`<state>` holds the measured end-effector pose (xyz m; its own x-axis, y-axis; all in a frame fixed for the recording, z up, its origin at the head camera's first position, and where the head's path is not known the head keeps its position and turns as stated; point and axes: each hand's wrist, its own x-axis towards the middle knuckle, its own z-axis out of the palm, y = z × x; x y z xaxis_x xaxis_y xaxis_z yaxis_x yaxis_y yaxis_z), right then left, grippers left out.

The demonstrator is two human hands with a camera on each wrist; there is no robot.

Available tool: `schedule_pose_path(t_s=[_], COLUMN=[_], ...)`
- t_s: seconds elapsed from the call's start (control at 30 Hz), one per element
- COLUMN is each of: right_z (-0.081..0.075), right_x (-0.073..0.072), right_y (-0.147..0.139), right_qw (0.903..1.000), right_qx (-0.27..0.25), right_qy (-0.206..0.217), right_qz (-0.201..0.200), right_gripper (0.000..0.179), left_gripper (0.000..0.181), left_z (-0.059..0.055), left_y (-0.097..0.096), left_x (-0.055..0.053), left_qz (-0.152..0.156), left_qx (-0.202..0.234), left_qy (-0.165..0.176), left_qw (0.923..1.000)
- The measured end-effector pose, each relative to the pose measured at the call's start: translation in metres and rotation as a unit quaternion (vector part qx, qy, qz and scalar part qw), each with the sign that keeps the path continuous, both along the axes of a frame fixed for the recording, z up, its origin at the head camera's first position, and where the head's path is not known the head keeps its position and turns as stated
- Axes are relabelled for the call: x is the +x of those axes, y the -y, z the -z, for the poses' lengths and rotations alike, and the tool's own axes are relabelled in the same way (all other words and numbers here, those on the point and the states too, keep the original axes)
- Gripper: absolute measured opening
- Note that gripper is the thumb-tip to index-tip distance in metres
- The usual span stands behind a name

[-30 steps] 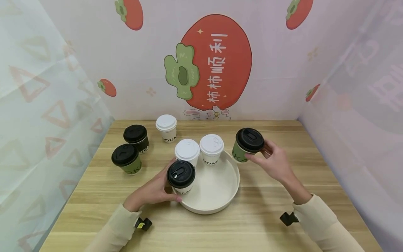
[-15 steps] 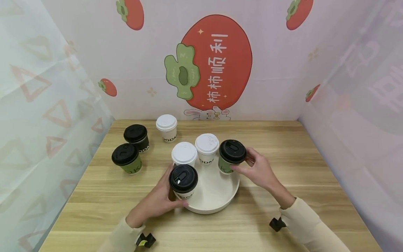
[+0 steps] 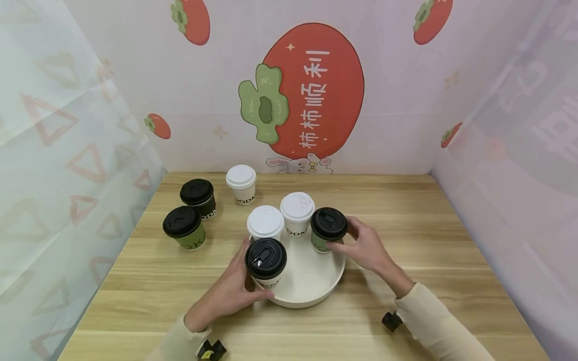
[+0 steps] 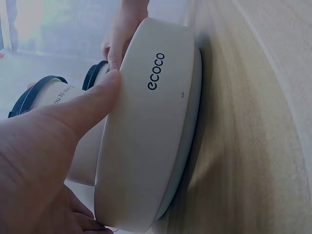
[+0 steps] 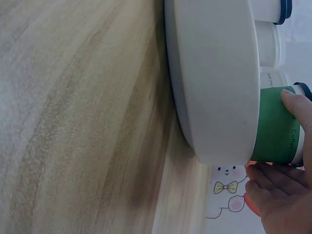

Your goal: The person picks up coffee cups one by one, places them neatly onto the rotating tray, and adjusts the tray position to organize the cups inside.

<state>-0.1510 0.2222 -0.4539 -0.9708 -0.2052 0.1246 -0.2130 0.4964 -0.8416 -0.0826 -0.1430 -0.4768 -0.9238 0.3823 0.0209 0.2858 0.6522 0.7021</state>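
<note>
A round cream tray marked "ecoco" lies on the wooden table, turned slightly by my left hand. That hand grips its left side, thumb tip on the rim and fingers round the far side, as the left wrist view shows. Just inside this grip stands a white paper cup with a black lid. Two white-lidded cups stand at the tray's back. My right hand holds a green paper cup with a black lid between thumb and fingers, at the tray's right side.
On the table left of the tray stand a green cup with a black lid, a black cup and a white-lidded cup. A patterned cloth hangs behind the table, with more at both sides.
My right hand has carried the green cup leftward and down to the tray. The tray and its cups have turned a little counterclockwise, my left hand shifting slightly toward the front.
</note>
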Motion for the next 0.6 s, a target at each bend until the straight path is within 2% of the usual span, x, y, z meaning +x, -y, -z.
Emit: schedule_pose_path(t_s=[0.5, 0.6], right_z=[-0.0004, -0.0015], right_x=[-0.0001, -0.0007], right_y=[-0.0006, -0.0022], right_qw=[0.9997, 0.9991], right_qx=[0.02, 0.036], right_qy=[-0.005, 0.002], right_qz=[-0.013, -0.021], right_gripper=[0.082, 0.087], left_gripper=[0.143, 0.143], left_z=[-0.0008, -0.0008], left_y=[-0.0002, -0.0005], left_x=[-0.0009, -0.0014], left_qz=[0.0, 0.002], left_qx=[0.001, 0.001], left_qy=[0.003, 0.006], left_qw=[1.0, 1.0])
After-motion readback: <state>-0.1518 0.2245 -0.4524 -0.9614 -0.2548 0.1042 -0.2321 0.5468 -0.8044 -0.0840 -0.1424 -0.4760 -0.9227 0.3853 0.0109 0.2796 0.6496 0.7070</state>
